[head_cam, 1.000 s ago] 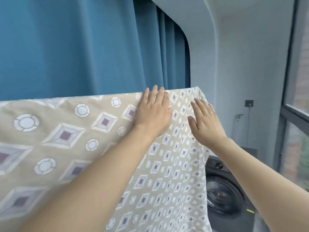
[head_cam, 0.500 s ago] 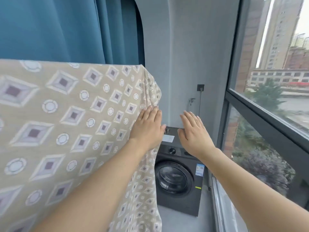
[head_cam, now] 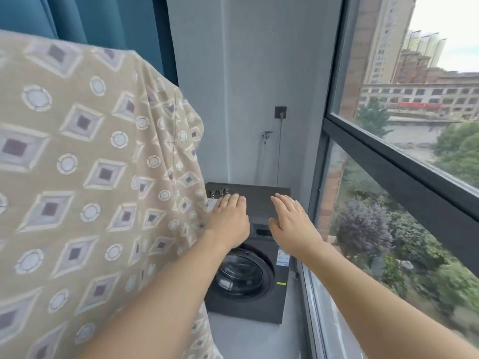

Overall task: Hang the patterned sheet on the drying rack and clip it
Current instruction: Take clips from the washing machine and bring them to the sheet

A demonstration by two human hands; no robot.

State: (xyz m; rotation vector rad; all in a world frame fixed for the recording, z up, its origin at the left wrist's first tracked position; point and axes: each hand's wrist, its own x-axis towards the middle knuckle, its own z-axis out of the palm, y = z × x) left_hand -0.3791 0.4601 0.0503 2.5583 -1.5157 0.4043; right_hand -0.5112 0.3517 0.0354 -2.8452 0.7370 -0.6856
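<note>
Sheet: patterned sheet [head_cam: 85, 182] hung draped over something hidden beneath it, filling the frame from 8 to 11 o'clock, its right edge falling in folds toward 6.
Left hand: my left hand [head_cam: 229, 224] was stretched forward near centre, palm down, fingers straight and close together, holding nothing; the sheet's edge lay just at its 9 o'clock side, and I could not tell whether they touched.
Right hand: my right hand [head_cam: 293, 224] was at 3 o'clock of the left, flat and empty, fingers straight and slightly spread, well apart from the sheet.
Clips: small metal clips [head_cam: 219, 193] sat in a row on top of the washing machine [head_cam: 248, 286], at 12 o'clock of my left fingertips.
Behind: blue curtain [head_cam: 103, 22] at 11 o'clock, grey wall with a socket [head_cam: 280, 112] at 12.
Window: window frame [head_cam: 404, 161] ran across 2 to 4 o'clock.
</note>
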